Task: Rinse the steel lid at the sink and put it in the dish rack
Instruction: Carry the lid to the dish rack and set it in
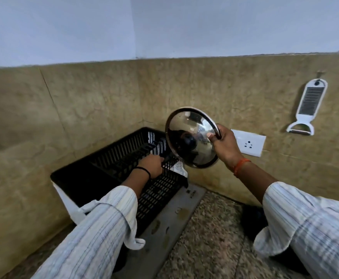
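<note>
Two hands work over the corner of the surface (214,238). Our right hand (224,144) has its grip clenched on the rim of the lid (186,129), thumb on the shiny underside, holding it tilted in the air above the right end of the rack (96,174). The lid's black knob faces away, seen through the reflection. Our left hand (151,166) reaches down into the rack, fingers curled on one of its black dividers. The rack sits in the corner against the tiled wall. Beyond the lid, a socket (249,142) and a white grater (307,107) hang on the wall.
</note>
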